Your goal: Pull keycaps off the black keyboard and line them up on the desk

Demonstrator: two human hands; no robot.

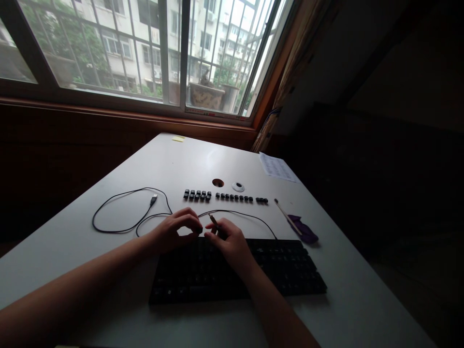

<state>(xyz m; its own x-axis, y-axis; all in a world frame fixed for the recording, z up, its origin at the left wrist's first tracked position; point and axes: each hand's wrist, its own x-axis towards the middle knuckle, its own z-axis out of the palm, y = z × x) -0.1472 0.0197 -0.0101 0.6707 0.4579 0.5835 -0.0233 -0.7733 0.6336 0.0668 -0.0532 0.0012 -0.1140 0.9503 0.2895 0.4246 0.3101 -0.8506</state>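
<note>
A black keyboard (286, 270) lies across the near part of the white table, under both hands. Above its back edge, my left hand (179, 229) is closed in a pinch around a small black keycap (200, 230). Just to the right, my right hand (228, 239) grips a thin tool (212, 220) whose narrow tip points up and to the left; its exact kind is unclear. The two sets of fingertips are close but apart. Beyond them stand loose black keycaps in rows, a double row (197, 195) on the left and single rows (234, 197) further right.
The keyboard's cable (119, 193) loops leftward, ending in a USB plug (153, 199). A toothbrush-like stick (289, 218) rests against a purple cloth (307, 233). Behind are a table hole (218, 183), its white ring cover (238, 187), printed paper (278, 167) and yellow notes (178, 139).
</note>
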